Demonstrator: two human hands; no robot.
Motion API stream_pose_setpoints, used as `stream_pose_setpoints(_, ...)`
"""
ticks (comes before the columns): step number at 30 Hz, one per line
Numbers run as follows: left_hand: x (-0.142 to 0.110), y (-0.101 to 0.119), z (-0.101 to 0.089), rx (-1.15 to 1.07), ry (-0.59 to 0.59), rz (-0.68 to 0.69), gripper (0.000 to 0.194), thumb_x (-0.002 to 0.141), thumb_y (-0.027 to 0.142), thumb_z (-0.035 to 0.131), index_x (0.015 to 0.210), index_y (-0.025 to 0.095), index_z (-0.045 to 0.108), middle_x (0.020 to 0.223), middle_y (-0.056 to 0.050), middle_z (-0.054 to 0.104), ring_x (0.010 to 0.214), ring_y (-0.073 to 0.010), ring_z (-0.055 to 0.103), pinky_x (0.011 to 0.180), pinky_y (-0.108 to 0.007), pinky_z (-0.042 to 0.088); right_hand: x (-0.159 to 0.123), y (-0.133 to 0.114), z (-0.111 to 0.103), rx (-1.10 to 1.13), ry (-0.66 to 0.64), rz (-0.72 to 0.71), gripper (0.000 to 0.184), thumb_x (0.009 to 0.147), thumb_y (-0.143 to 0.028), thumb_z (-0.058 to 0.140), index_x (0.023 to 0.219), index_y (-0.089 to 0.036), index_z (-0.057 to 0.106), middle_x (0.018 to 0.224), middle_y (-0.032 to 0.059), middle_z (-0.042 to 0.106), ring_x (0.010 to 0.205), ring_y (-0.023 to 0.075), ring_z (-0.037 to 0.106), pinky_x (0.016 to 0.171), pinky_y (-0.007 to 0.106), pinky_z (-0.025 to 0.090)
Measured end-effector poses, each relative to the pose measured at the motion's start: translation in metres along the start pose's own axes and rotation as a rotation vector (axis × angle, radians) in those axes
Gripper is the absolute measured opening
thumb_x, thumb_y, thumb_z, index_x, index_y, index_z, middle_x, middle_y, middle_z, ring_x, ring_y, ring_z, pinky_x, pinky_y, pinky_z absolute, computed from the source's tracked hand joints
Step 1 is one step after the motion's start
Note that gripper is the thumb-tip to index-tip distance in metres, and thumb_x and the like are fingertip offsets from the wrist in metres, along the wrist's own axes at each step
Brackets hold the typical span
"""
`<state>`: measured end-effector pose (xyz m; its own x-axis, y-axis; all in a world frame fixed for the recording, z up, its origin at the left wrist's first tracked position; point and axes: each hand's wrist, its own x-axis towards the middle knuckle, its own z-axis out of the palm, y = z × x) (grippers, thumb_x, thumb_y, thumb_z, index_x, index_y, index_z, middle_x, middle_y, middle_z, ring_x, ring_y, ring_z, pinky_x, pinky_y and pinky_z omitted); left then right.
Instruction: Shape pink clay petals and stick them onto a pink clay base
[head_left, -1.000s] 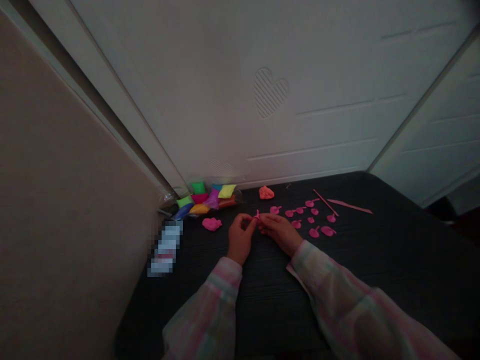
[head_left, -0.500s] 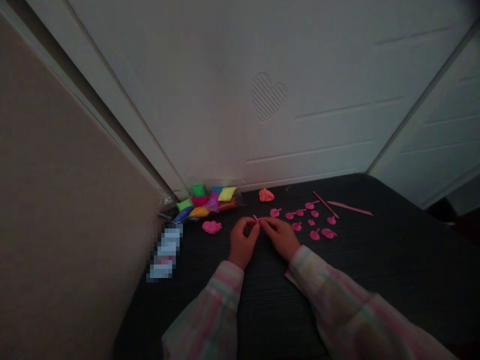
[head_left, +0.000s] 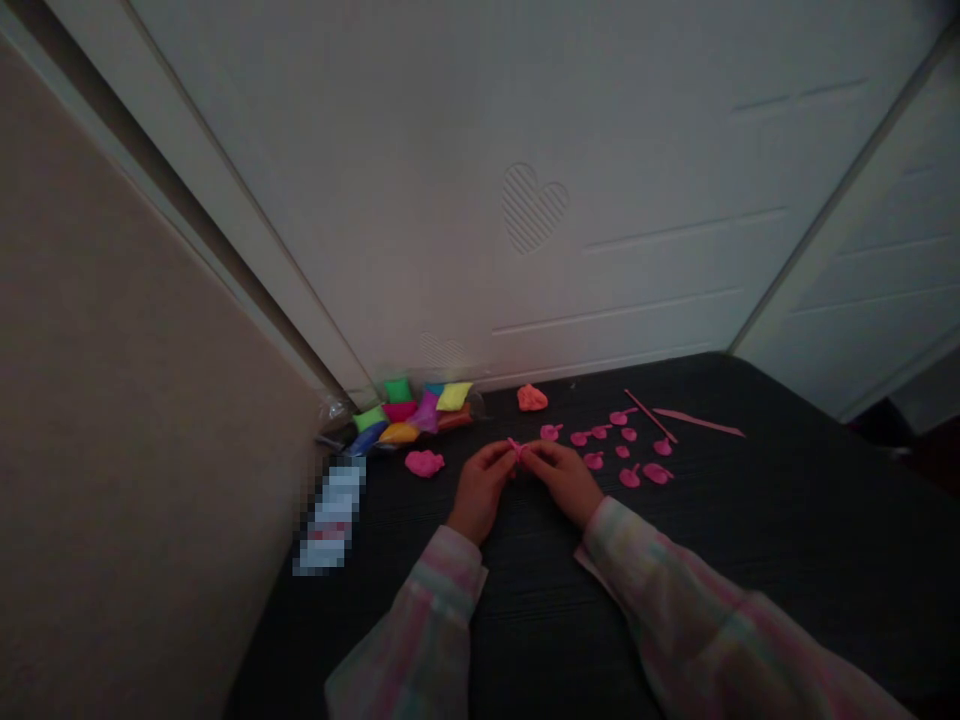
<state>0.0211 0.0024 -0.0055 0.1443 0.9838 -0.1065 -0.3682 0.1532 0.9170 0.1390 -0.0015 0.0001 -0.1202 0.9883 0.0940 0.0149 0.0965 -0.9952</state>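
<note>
A small piece of pink modelling clay [head_left: 515, 448] is pinched between the fingertips of both hands, above the dark table [head_left: 540, 620]. My left hand [head_left: 481, 487] grips it from the left, and my right hand [head_left: 562, 480] from the right; the fingers cover most of it. Right of my hands lie several small flat pink clay pieces, some with a thin tail, such as the clay piece [head_left: 658, 473] farthest right. A larger pink clay lump [head_left: 424, 463] rests left of my left hand. An orange clay lump [head_left: 532, 398] sits behind the hands.
Several coloured clay packets [head_left: 427, 410] lie in clear plastic at the back left. A blurred pale blue item [head_left: 330, 515] is near the left edge. Two thin pink tools, a stick [head_left: 651, 416] and a flat blade [head_left: 701, 422], lie at the back right. A white panel [head_left: 420, 250] stands behind the table.
My fingertips have drawn closer together around the pink clay, and the gap inside my left hand's finger and thumb has narrowed. The camera view has tilted slightly. The other clay pieces stay put.
</note>
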Motion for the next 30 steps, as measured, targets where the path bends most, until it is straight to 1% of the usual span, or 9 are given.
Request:
stream_pose_setpoints(3, -0.0013, 0.0032, 0.0022, -0.119, 0.003, -0.037, 0.013, 0.058, 0.019, 0.059, 0.07, 0.013, 0.058, 0.07, 0.0, 0.055, 0.064, -0.0074, 0.049, 0.064, -0.022, 0.037, 0.0001, 0.0009, 0.0004, 0.045, -0.02, 0.026, 0.016, 0.065, -0.031, 0.051, 0.064, -0.015, 0.055, 0.059, -0.0027, 0.052, 0.057, 0.0092, 0.047, 0.058, 0.024, 0.035)
stream_pose_setpoints(7, -0.002, 0.0064, 0.0022, -0.168, -0.023, -0.05, 0.011, 0.059, 0.019, 0.059, 0.068, 0.012, 0.057, 0.066, 0.0, 0.054, 0.061, -0.0073, 0.049, 0.062, -0.022, 0.038, 0.0002, 0.003, 0.0025, 0.18, -0.051, 0.072, 0.017, 0.063, -0.033, 0.052, 0.063, -0.016, 0.055, 0.056, -0.0034, 0.051, 0.054, 0.0078, 0.045, 0.055, 0.023, 0.035)
stream_pose_setpoints(11, -0.0019, 0.0062, 0.0014, -0.204, -0.036, -0.043, 0.011, 0.061, 0.02, 0.057, 0.069, 0.013, 0.056, 0.07, -0.001, 0.054, 0.064, -0.0087, 0.049, 0.061, -0.023, 0.039, 0.0002, 0.0053, 0.0048, 0.388, -0.084, 0.215, 0.02, 0.061, -0.036, 0.054, 0.067, -0.016, 0.056, 0.058, -0.0027, 0.052, 0.053, 0.0069, 0.046, 0.052, 0.022, 0.036)
stream_pose_setpoints(14, -0.0021, 0.005, 0.0012, -0.199, -0.048, -0.04, 0.011, 0.063, 0.018, 0.056, 0.072, 0.013, 0.056, 0.07, -0.001, 0.054, 0.063, -0.0082, 0.049, 0.059, -0.022, 0.039, -0.0001, 0.0061, 0.0055, 0.438, -0.1, 0.278, 0.022, 0.059, -0.035, 0.057, 0.07, -0.016, 0.057, 0.059, -0.0024, 0.052, 0.054, 0.0067, 0.047, 0.051, 0.021, 0.036)
stream_pose_setpoints(17, -0.0027, 0.0047, 0.002, -0.173, -0.076, -0.044, 0.011, 0.063, 0.018, 0.055, 0.072, 0.013, 0.056, 0.069, -0.001, 0.054, 0.062, -0.008, 0.049, 0.059, -0.022, 0.039, -0.0001, 0.0053, 0.005, 0.401, -0.083, 0.235, 0.02, 0.06, -0.034, 0.056, 0.069, -0.016, 0.056, 0.057, -0.0032, 0.051, 0.053, 0.0061, 0.046, 0.051, 0.02, 0.034)
stream_pose_setpoints(21, -0.0027, 0.0055, 0.0031, -0.16, -0.056, -0.045, 0.011, 0.061, 0.018, 0.056, 0.071, 0.013, 0.057, 0.071, -0.001, 0.055, 0.065, -0.0088, 0.05, 0.061, -0.022, 0.038, 0.0004, 0.0019, 0.0029, 0.217, -0.046, 0.103, 0.02, 0.062, -0.034, 0.053, 0.063, -0.015, 0.055, 0.053, -0.0042, 0.049, 0.051, 0.0064, 0.043, 0.052, 0.021, 0.033)
stream_pose_setpoints(23, -0.0023, 0.0058, 0.0031, -0.152, -0.045, -0.05, 0.011, 0.06, 0.018, 0.057, 0.07, 0.013, 0.058, 0.07, -0.001, 0.055, 0.064, -0.0085, 0.05, 0.061, -0.022, 0.038, 0.0004, 0.0004, 0.0021, 0.149, -0.035, 0.067, 0.02, 0.062, -0.035, 0.053, 0.062, -0.015, 0.054, 0.053, -0.0042, 0.049, 0.052, 0.0072, 0.043, 0.053, 0.022, 0.034)
stream_pose_setpoints(26, -0.0018, 0.0056, 0.0025, -0.151, -0.036, -0.054, 0.011, 0.059, 0.018, 0.058, 0.068, 0.013, 0.058, 0.069, -0.001, 0.056, 0.064, -0.0082, 0.05, 0.062, -0.022, 0.038, -0.0001, -0.0007, 0.0017, 0.102, -0.031, 0.056, 0.02, 0.062, -0.036, 0.053, 0.063, -0.015, 0.053, 0.054, -0.0039, 0.05, 0.054, 0.0081, 0.044, 0.054, 0.023, 0.034)
stream_pose_setpoints(30, -0.0007, 0.0044, 0.0013, -0.166, -0.011, -0.043, 0.012, 0.058, 0.018, 0.059, 0.069, 0.013, 0.058, 0.067, -0.001, 0.056, 0.062, -0.0085, 0.05, 0.06, -0.023, 0.038, -0.0008, -0.0005, 0.0019, 0.102, -0.053, 0.056, 0.019, 0.063, -0.035, 0.052, 0.063, -0.016, 0.054, 0.055, -0.0038, 0.05, 0.054, 0.0081, 0.045, 0.055, 0.023, 0.034)
